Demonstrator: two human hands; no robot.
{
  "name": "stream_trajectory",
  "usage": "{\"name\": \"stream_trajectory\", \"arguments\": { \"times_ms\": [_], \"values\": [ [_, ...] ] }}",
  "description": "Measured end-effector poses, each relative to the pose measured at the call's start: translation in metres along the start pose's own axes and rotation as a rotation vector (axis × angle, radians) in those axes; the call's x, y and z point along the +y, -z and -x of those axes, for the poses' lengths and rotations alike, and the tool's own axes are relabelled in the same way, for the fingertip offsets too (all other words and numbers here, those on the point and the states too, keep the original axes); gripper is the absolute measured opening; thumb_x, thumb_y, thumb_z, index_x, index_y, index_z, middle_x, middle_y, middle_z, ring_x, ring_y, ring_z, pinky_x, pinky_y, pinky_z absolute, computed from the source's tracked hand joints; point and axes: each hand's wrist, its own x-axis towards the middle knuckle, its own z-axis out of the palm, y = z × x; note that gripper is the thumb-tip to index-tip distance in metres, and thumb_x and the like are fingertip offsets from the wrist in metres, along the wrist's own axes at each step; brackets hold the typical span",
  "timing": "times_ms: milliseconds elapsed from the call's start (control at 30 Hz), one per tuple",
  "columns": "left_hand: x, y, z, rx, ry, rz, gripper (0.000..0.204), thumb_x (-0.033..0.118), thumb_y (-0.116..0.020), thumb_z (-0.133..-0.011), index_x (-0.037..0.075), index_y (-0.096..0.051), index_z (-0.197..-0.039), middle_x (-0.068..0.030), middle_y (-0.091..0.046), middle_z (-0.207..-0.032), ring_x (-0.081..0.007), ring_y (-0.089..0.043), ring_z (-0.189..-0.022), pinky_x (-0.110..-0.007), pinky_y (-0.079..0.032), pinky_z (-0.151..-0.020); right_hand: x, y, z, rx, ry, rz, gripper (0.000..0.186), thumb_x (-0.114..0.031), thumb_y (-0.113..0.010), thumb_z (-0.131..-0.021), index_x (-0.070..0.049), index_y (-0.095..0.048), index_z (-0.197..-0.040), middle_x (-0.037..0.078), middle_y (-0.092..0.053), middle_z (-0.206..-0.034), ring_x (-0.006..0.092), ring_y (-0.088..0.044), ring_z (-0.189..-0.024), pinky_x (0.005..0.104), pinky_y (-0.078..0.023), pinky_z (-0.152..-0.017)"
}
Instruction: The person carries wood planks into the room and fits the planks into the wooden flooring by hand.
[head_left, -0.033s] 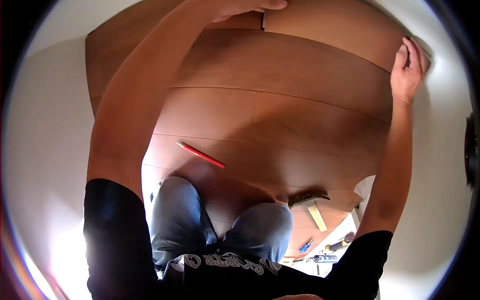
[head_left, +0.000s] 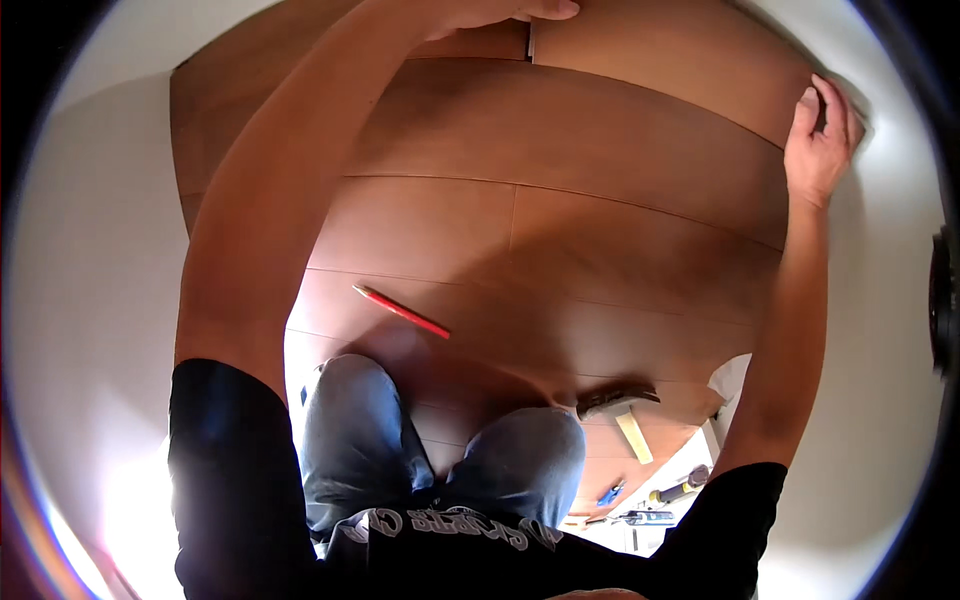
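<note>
At the far side, a brown wood-look floor plank (head_left: 660, 50) lies against the laid boards, with a narrow dark gap at its left end. My left hand (head_left: 490, 12) reaches to that end. One digit stretches out flat over the plank, and the upper frame edge cuts off the rest of the hand. By the white wall, my right hand (head_left: 822, 145) is on the plank's right end. Its thumb is on the near side and its fingers bend around the end, their tips partly hidden. A red pencil (head_left: 402, 311) lies on the boards before my knees.
A hammer (head_left: 630, 430) with a dark head and pale handle lies right of my knees. Behind it are a blue-handled tool (head_left: 611, 492) and a black-and-yellow tool (head_left: 680, 486). White walls (head_left: 100, 220) border the floor on both sides.
</note>
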Motion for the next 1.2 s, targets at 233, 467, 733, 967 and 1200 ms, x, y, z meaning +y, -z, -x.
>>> {"name": "stream_trajectory", "arguments": {
  "times_ms": [233, 467, 733, 967, 1200],
  "values": [
    [0.056, 0.008, 0.012, 0.054, 0.247, -0.725, 0.057, 0.033, -0.084, -0.09, -0.009, -0.064, -0.124, -0.021, -0.073, -0.114, -0.0274, -0.071, -0.11, -0.038, -0.055, -0.095, 0.018, -0.022, 0.004, -0.063, 0.046, 0.095, 0.039, -0.04, -0.066, -0.102, -0.018, -0.07, -0.133, 0.01, -0.069, -0.134, 0.0349, -0.061, -0.127, 0.0498, -0.043, -0.11],
    [0.049, 0.01, 0.001, -0.013, 0.36, -0.57, 0.068, 0.052, -0.045, -0.111, -0.012, -0.066, -0.111, -0.0207, -0.077, -0.103, -0.0295, -0.076, -0.088, -0.042, -0.057, -0.088, 0.011, -0.031, -0.001, -0.109, 0.045, 0.141, 0.041, -0.044, -0.058, -0.106, -0.016, -0.068, -0.134, 0.011, -0.068, -0.136, 0.0366, -0.06, -0.127, 0.0498, -0.044, -0.11],
    [0.057, 0.001, -0.012, -0.113, 0.43, -0.933, 0.077, 0.057, -0.033, -0.112, -0.009, -0.069, -0.097, -0.0163, -0.076, -0.092, -0.028, -0.075, -0.082, -0.045, -0.056, -0.089, 0.014, -0.021, -0.011, -0.299, 0.037, 0.294, 0.043, -0.043, -0.05, -0.109, -0.014, -0.067, -0.135, 0.009, -0.067, -0.137, 0.0345, -0.06, -0.128, 0.0459, -0.046, -0.11],
    [0.043, 0.003, -0.019, -0.066, 0.539, -0.662, 0.073, 0.057, -0.038, -0.112, -0.007, -0.071, -0.096, -0.0156, -0.075, -0.086, -0.0285, -0.075, -0.082, -0.046, -0.056, -0.09, -0.001, -0.021, -0.014, -0.29, 0.009, 0.312, 0.037, -0.039, -0.05, -0.109, -0.015, -0.069, -0.131, 0.008, -0.07, -0.13, 0.0329, -0.062, -0.124, 0.0448, -0.049, -0.106],
    [0.065, -0.016, 0.005, 0.149, 0.192, -1.325, 0.047, 0.041, -0.047, -0.11, 0.003, -0.075, -0.107, -0.0175, -0.074, -0.111, -0.0362, -0.069, -0.11, -0.05, -0.055, -0.098, -0.013, -0.035, -0.002, -0.309, -0.127, 0.253, 0.037, -0.037, -0.049, -0.109, -0.019, -0.065, -0.137, 0.009, -0.066, -0.137, 0.0345, -0.061, -0.126, 0.0456, -0.047, -0.109]
  ]
}}
